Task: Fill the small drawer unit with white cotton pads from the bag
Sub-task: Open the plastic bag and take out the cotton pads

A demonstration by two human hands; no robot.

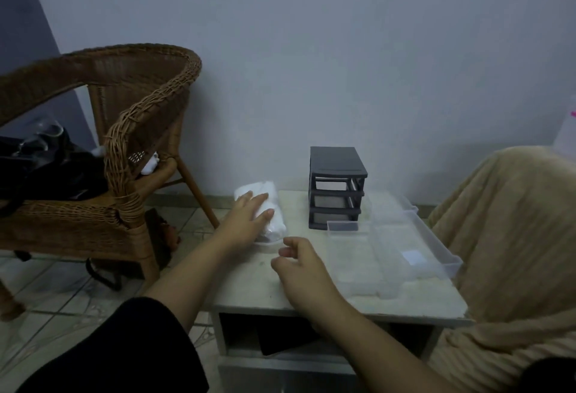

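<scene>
Bag of white cotton pads, a soft pale roll in clear wrap, lies at the far left edge of the worktop, just right of a wicker chair. The left hand rests on it, its grip open, fingers laid fairly straight over the top and thumb at the near side. The right hand hovers near the bag's near end, fingers loosely curled, holding nothing. Farther right the dark grey drawer unit stands upright at the worktop's back. Clear drawers lie in front of it and to its right; one bears a pale square patch, too blurred to read.
</scene>
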